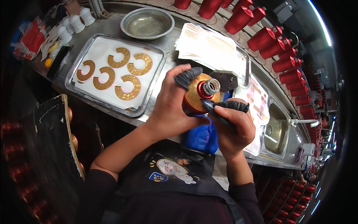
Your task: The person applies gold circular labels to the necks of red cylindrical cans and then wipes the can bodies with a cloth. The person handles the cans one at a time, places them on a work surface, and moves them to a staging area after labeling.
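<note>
My left hand is wrapped round a red bottle, tilted with its clear threaded neck toward me. A gold C-shaped label covers the bottle's shoulder round the neck. Black wrapping covers the left index finger, which rests by the label's edge. In my right hand is a dark, flat-tipped tool, its tip touching the gold label just below the neck. The right index finger also has black wrapping. A dark metal bracket stands directly behind the bottle, and a blue cloth hangs beneath it.
To the left, a metal tray holds several gold C-shaped labels on white paper. Behind it sits a metal basin. Printed sheets are stacked at the back; a sink with a white faucet is at right. Red bottles line the far edge.
</note>
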Action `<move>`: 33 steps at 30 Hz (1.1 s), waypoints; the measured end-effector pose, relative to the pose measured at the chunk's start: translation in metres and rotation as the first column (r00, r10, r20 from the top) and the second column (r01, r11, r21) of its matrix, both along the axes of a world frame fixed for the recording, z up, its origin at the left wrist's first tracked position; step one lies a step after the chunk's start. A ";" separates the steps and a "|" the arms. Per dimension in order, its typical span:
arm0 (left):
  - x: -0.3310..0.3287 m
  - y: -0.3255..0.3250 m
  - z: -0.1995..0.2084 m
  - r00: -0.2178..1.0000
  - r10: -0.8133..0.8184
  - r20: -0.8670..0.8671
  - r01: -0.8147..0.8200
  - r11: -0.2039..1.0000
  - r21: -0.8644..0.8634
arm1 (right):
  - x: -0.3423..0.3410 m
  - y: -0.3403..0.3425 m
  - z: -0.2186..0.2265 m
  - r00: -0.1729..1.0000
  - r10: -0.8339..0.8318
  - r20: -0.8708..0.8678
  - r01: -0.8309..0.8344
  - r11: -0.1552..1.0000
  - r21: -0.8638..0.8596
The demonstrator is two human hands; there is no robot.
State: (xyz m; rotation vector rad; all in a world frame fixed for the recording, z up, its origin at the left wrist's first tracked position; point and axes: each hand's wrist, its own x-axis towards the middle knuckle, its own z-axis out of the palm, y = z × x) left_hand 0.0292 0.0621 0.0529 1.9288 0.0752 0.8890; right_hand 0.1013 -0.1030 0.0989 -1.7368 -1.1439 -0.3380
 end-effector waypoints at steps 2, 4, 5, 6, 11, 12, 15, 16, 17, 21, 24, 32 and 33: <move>0.000 0.001 0.000 0.969 -0.232 -0.079 0.224 0.970 -0.097 | 0.000 0.001 0.001 1.000 0.002 0.014 -0.002 1.000 -0.026; -0.001 0.001 -0.002 0.987 -0.133 -0.091 0.132 0.991 -0.022 | -0.002 0.001 0.001 1.000 0.016 0.011 -0.015 1.000 -0.026; -0.002 0.000 -0.002 0.996 -0.024 -0.087 0.028 0.999 0.041 | -0.003 0.001 0.001 1.000 0.016 0.010 -0.016 1.000 -0.021; -0.001 0.001 -0.002 0.999 0.033 -0.015 -0.031 0.988 0.152 | -0.003 0.001 0.001 1.000 0.006 0.012 -0.006 0.999 -0.039; 0.001 0.002 -0.004 0.973 -0.220 -0.072 0.208 0.967 -0.147 | -0.004 0.002 -0.001 1.000 -0.006 0.020 0.007 1.000 -0.025; 0.000 -0.001 -0.004 0.988 -0.133 -0.074 0.130 0.990 -0.045 | -0.005 0.001 -0.001 1.000 -0.005 0.007 0.005 1.000 -0.022; -0.003 -0.005 -0.007 0.998 0.039 -0.053 -0.039 0.999 -0.005 | -0.006 0.002 0.001 1.000 0.020 -0.009 -0.021 1.000 -0.009; -0.002 -0.002 -0.008 0.999 -0.002 -0.035 -0.002 0.994 -0.107 | -0.006 0.003 0.001 1.000 0.005 -0.016 -0.005 1.000 -0.007; -0.002 -0.001 -0.010 0.996 -0.078 -0.040 0.069 0.980 -0.188 | -0.006 0.004 0.001 1.000 0.003 0.008 -0.003 1.000 -0.011; -0.004 0.005 -0.010 0.989 -0.120 -0.085 0.125 0.990 0.063 | -0.009 0.004 -0.001 1.000 0.000 0.022 0.001 1.000 -0.016; -0.005 0.002 -0.001 0.999 0.041 -0.031 -0.038 0.995 0.088 | -0.008 0.001 0.000 1.000 -0.011 -0.015 0.010 0.999 -0.048; -0.002 -0.007 -0.014 0.994 0.107 0.012 -0.107 0.963 0.248 | -0.019 0.013 -0.003 0.997 -0.043 0.063 0.040 0.998 0.050; -0.003 -0.016 -0.020 0.975 0.218 0.030 -0.219 0.949 0.226 | -0.021 0.016 -0.004 0.983 -0.049 0.175 0.045 0.999 0.024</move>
